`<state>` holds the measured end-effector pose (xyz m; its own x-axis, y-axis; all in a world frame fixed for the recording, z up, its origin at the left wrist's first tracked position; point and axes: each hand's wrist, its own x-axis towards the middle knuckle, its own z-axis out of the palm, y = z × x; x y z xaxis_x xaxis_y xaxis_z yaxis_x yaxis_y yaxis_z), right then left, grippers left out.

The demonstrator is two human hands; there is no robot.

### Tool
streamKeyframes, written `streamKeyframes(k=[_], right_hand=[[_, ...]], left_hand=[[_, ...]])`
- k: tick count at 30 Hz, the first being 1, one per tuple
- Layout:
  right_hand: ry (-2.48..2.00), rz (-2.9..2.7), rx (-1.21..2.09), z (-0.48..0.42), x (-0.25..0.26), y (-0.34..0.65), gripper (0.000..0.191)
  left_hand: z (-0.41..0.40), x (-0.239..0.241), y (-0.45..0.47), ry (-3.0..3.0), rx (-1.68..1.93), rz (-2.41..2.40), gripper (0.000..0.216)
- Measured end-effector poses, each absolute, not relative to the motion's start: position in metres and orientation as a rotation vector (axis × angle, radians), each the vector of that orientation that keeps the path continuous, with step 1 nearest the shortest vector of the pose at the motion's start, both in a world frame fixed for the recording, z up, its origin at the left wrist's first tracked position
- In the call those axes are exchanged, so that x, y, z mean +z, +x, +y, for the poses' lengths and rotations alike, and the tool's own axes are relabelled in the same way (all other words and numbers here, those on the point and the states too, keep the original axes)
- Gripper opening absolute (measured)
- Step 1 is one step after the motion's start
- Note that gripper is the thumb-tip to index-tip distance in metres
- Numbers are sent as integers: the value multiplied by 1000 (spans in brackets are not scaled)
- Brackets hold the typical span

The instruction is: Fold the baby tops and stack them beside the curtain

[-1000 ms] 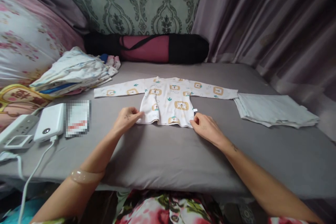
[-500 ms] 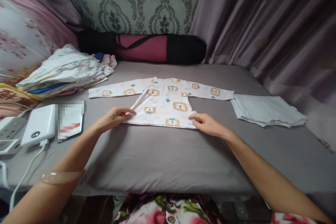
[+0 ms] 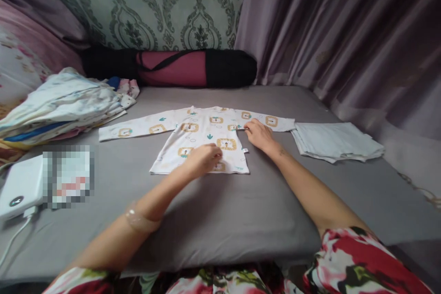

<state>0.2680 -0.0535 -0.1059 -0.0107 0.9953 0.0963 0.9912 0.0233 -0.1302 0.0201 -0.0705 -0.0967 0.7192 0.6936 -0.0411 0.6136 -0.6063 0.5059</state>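
A white long-sleeved child's shirt [image 3: 198, 140] with yellow lion faces and green leaves lies spread flat, its neck at the far side and both sleeves stretched out sideways. Over its lower middle is my left hand [image 3: 204, 161], fingers curled in, with no cloth visibly bunched in them. My right hand [image 3: 259, 135] is at the lower edge of the right sleeve near the underarm, thumb and fingers closed on the fabric there. A small white tag [image 3: 245, 150] sticks out from the shirt's right side seam.
Folded pale grey cloth [image 3: 339, 140] lies at the right, touching the sleeve's cuff. Piled clothes [image 3: 69, 101] are at the left. A white power bank [image 3: 22, 183] with a cable sits beside a blurred-out device [image 3: 70, 177]. Along the back lies a black and maroon bag [image 3: 172, 69].
Both hands have left the bottom corners of the shirt. My left hand moved right over the shirt's front; my right hand moved up to the right sleeve. The view has shifted slightly right.
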Motion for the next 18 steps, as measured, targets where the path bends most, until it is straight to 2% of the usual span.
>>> streamKeyframes(k=[2, 6, 10, 18], right_hand=[[-2097, -2213, -23, -45, -110, 267, 32], [-2061, -2417, -69, -38, -113, 268, 39], [-2066, -2476, -83, -32, -111, 274, 42], [-1998, -2493, -143, -18, -110, 287, 39]], left_hand=[[-85, -102, 58, 2509, 176, 824, 22], [-104, -107, 92, 2672, 65, 880, 32], [-108, -107, 94, 2767, 2, 897, 24], [-100, -117, 95, 2451, 293, 892, 24]])
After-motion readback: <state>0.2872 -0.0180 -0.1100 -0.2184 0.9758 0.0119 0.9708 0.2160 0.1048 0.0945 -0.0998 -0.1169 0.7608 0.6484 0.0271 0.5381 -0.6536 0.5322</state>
